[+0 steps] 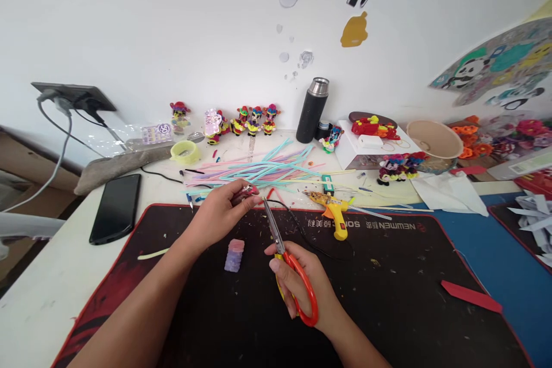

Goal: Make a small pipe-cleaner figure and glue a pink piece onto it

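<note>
My left hand (221, 211) is closed, thumb and fingers pinching a small red-and-dark piece (249, 190) that the fingers mostly cover; its kind is unclear. In my right hand (304, 276) is a pair of scissors (273, 225) with red and yellow handles. The blades point up and away, their tips close to my left thumb; whether they touch the piece I cannot tell. Below my left hand a ridged pink-and-purple block (234, 255) lies on the black desk mat (371, 310).
Pastel pipe cleaners (263, 168) lie heaped behind my hands, with a yellow glue gun (334, 213) and its cord to the right. Small figurines (256, 121) and a black thermos (313, 109) stand by the wall. A phone (115, 209) lies left, a red strip (471, 296) right.
</note>
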`<control>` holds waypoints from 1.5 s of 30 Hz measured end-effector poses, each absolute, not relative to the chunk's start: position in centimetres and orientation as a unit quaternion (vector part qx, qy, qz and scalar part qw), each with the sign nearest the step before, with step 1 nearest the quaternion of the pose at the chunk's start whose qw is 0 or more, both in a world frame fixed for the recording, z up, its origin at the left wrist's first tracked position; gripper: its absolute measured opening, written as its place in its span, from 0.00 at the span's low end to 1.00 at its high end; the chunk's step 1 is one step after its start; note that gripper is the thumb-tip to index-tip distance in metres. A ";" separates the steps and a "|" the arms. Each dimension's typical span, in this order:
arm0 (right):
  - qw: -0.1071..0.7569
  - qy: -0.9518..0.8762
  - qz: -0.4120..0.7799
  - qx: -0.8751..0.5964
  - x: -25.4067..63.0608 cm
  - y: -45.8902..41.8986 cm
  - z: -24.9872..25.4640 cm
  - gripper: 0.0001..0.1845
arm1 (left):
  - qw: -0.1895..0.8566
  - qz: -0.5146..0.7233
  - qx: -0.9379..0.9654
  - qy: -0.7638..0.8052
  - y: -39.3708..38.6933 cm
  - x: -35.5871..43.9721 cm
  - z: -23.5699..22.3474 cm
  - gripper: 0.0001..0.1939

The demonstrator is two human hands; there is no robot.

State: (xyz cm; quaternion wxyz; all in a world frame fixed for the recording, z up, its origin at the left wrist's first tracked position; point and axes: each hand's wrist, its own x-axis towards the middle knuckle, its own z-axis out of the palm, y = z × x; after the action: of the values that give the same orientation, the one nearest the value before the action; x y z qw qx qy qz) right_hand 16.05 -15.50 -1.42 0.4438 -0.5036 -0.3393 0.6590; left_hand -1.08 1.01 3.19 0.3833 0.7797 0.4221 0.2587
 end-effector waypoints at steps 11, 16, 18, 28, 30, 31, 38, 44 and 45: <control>0.439 -0.343 0.660 -0.503 16.0 -15.2 -0.8 0.30 | 0.347 0.247 0.800 0.423 0.8 -0.8 3.0 0.15; 0.435 -0.344 0.663 -0.503 16.0 -15.3 -0.8 0.32 | 0.346 0.247 0.801 0.421 0.6 -0.7 3.2 0.15; 0.433 -0.344 0.663 -0.504 16.1 -15.3 -0.9 0.33 | 0.351 0.246 0.800 0.421 0.6 -0.6 3.2 0.15; 0.447 -0.336 0.665 -0.495 16.2 -15.4 -1.0 0.37 | 0.461 0.258 0.742 0.414 0.6 -0.5 2.6 0.15; 0.452 -0.336 0.667 -0.488 16.2 -15.5 -1.2 0.37 | 0.475 0.264 0.730 0.414 0.6 -0.4 2.6 0.15; 0.454 -0.335 0.669 -0.484 16.3 -15.5 -1.3 0.38 | 0.478 0.267 0.727 0.416 0.6 -0.4 2.6 0.15; 0.477 -0.338 0.681 -0.440 16.4 -15.8 -2.0 0.44 | 0.454 0.274 0.737 0.419 0.4 -0.3 2.7 0.15; 0.492 -0.338 0.689 -0.411 16.4 -15.8 -2.2 0.49 | 0.465 0.274 0.729 0.421 0.2 -0.2 2.9 0.14; 0.492 -0.335 0.693 -0.407 16.4 -15.8 -2.2 0.50 | 0.467 0.274 0.728 0.420 0.2 -0.1 2.9 0.14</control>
State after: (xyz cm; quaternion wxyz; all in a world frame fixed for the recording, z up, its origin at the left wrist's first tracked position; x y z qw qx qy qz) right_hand 16.45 -15.83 -2.21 0.4918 -0.4066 -0.3350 0.6933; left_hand -0.14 0.23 2.88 0.4670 0.7280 0.4204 0.2741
